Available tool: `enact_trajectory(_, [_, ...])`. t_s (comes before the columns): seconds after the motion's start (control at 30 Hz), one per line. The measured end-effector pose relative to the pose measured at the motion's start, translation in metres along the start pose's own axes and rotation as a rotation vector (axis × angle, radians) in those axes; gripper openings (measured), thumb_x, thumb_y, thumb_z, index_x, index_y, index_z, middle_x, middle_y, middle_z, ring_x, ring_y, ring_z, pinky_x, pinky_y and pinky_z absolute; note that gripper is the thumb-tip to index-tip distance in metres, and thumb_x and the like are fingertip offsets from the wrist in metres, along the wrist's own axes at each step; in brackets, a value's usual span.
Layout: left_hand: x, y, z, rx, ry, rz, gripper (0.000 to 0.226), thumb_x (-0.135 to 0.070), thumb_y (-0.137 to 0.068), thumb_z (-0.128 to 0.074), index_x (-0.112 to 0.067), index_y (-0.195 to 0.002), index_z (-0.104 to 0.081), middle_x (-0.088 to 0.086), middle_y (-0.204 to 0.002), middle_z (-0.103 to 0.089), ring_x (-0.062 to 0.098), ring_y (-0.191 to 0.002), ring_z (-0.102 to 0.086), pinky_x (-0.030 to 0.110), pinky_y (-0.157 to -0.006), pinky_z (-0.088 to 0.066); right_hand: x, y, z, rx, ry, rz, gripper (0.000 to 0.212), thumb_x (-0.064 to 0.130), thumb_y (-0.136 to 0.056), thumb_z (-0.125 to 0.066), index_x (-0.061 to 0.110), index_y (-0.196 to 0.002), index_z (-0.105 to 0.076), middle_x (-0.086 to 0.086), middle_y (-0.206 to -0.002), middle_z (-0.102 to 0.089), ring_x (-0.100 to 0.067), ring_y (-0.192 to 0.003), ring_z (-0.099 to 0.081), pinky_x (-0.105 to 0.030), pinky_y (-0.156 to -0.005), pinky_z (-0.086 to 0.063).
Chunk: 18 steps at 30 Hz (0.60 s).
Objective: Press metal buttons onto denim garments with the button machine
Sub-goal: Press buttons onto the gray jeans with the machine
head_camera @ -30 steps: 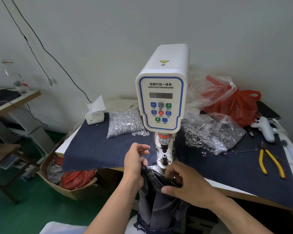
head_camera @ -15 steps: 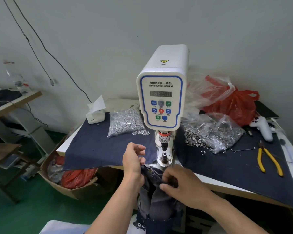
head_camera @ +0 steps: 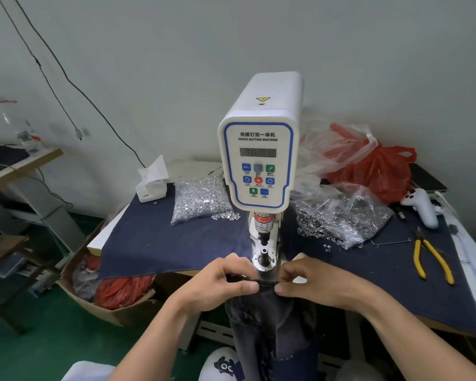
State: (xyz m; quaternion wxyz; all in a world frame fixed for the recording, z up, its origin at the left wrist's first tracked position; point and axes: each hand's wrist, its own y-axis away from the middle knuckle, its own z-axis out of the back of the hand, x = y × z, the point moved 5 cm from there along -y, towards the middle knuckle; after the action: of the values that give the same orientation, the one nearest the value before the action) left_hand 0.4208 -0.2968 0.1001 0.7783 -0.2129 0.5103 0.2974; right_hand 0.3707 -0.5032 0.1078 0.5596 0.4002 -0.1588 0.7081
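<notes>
Denim is pinched at both ends: the left hand (head_camera: pixel 220 281) and the right hand (head_camera: pixel 311 281) each clamp thumb against curled fingers on the top edge of the denim garment (head_camera: pixel 270 320), stretching that edge taut between them. The rest of the cloth hangs down off the front of the table (head_camera: pixel 176 246). The stretched edge sits just in front of the lower die (head_camera: pixel 263 257) of the button machine (head_camera: pixel 260 160), not yet over it, and the punch above stands clear. No button can be made out on the visible denim, so this piece appears still unpressed; lining up, loading and pressing seem to remain. Bags of metal buttons lie left (head_camera: pixel 201 199) and right (head_camera: pixel 344 215) of the machine, with yellow pliers (head_camera: pixel 432 257) farther right.
</notes>
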Motion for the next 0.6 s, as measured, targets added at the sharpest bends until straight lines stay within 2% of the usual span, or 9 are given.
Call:
enact_trajectory(0.03, [0.001,0.000,-0.003,-0.019,0.039,-0.021,0.001,-0.034,-0.093,-0.079,-0.033,-0.093,-0.079,-0.010,-0.107,-0.070,0.013,-0.113,-0.059,0.030,-0.104,-0.042,0.001,0.000,0.001,0.008,-0.011,0.014,0.021,0.046,-0.094,-0.069,0.029,-0.082,-0.064,0.010,-0.099,-0.057,0.006,-0.089,-0.053,-0.015,-0.079,-0.037])
enact_trajectory(0.13, [0.010,-0.002,-0.008,-0.084,0.245,-0.015,0.022,-0.041,-0.093,-0.075,-0.019,-0.091,-0.075,0.003,-0.122,-0.069,0.021,-0.128,-0.058,0.040,-0.111,-0.043,0.003,0.000,0.002,0.024,-0.301,0.105,0.021,0.029,-0.098,-0.068,0.021,-0.080,-0.061,0.008,-0.083,-0.056,-0.004,-0.078,-0.049,-0.020,-0.071,-0.037])
enact_trajectory(0.17, [0.015,-0.003,-0.010,-0.067,0.319,0.019,0.028,-0.040,-0.094,-0.074,-0.013,-0.089,-0.072,0.008,-0.120,-0.069,0.022,-0.125,-0.061,0.040,-0.107,-0.045,0.002,-0.001,0.003,0.010,-0.425,0.120,0.021,0.025,-0.098,-0.068,0.019,-0.079,-0.061,0.006,-0.080,-0.055,-0.006,-0.077,-0.047,-0.019,-0.069,-0.037])
enact_trajectory(0.2, [0.019,-0.004,-0.013,-0.031,0.342,0.059,0.031,-0.039,-0.095,-0.071,-0.009,-0.088,-0.067,0.008,-0.112,-0.068,0.021,-0.113,-0.063,0.039,-0.098,-0.047,-0.001,-0.001,0.005,-0.010,-0.526,0.121,0.021,0.023,-0.096,-0.069,0.019,-0.078,-0.060,0.005,-0.077,-0.053,-0.006,-0.074,-0.045,-0.017,-0.067,-0.037])
enact_trajectory(0.23, [0.024,-0.006,-0.014,-0.006,0.310,0.099,0.031,-0.037,-0.096,-0.068,-0.008,-0.087,-0.063,0.006,-0.099,-0.064,0.019,-0.098,-0.060,0.037,-0.088,-0.044,-0.005,-0.003,0.005,-0.025,-0.601,0.104,0.021,0.023,-0.094,-0.069,0.020,-0.075,-0.060,0.005,-0.074,-0.051,-0.006,-0.071,-0.044,-0.016,-0.064,-0.037])
enact_trajectory(0.3, [0.032,-0.012,-0.014,-0.001,0.229,0.157,0.029,-0.036,-0.098,-0.062,-0.012,-0.083,-0.057,0.001,-0.085,-0.053,0.015,-0.084,-0.048,0.033,-0.077,-0.035,-0.014,-0.009,-0.002,-0.036,-0.731,0.028,0.019,0.025,-0.088,-0.070,0.019,-0.074,-0.060,0.002,-0.070,-0.051,-0.008,-0.066,-0.045,-0.021,-0.060,-0.037])
enact_trajectory(0.4, [0.041,-0.022,-0.009,-0.091,0.269,0.209,0.025,-0.037,-0.096,-0.060,-0.019,-0.079,-0.056,-0.004,-0.079,-0.051,0.010,-0.076,-0.047,0.027,-0.070,-0.036,-0.029,-0.024,-0.012,-0.083,-0.956,-0.066,0.017,0.022,-0.088,-0.069,0.014,-0.077,-0.058,-0.005,-0.071,-0.051,-0.014,-0.065,-0.048,-0.030,-0.059,-0.035])
enact_trajectory(0.5, [0.045,-0.033,-0.005,-0.182,0.246,0.230,0.024,-0.041,-0.091,-0.058,-0.023,-0.075,-0.055,-0.003,-0.076,-0.048,0.013,-0.074,-0.042,0.034,-0.069,-0.031,-0.039,-0.037,-0.016,-0.150,-0.977,-0.106,0.022,0.016,-0.098,-0.062,0.017,-0.076,-0.059,-0.006,-0.072,-0.049,-0.015,-0.066,-0.046,-0.031,-0.059,-0.035])
enact_trajectory(0.6, [0.051,-0.042,-0.002,-0.201,0.202,0.224,0.024,-0.042,-0.090,-0.057,-0.026,-0.073,-0.054,-0.004,-0.074,-0.048,0.014,-0.073,-0.041,0.034,-0.067,-0.031,-0.046,-0.045,-0.016,-0.179,-0.978,-0.137,0.015,0.018,-0.098,-0.062,0.016,-0.083,-0.061,-0.008,-0.076,-0.052,-0.018,-0.069,-0.049,-0.032,-0.062,-0.039])
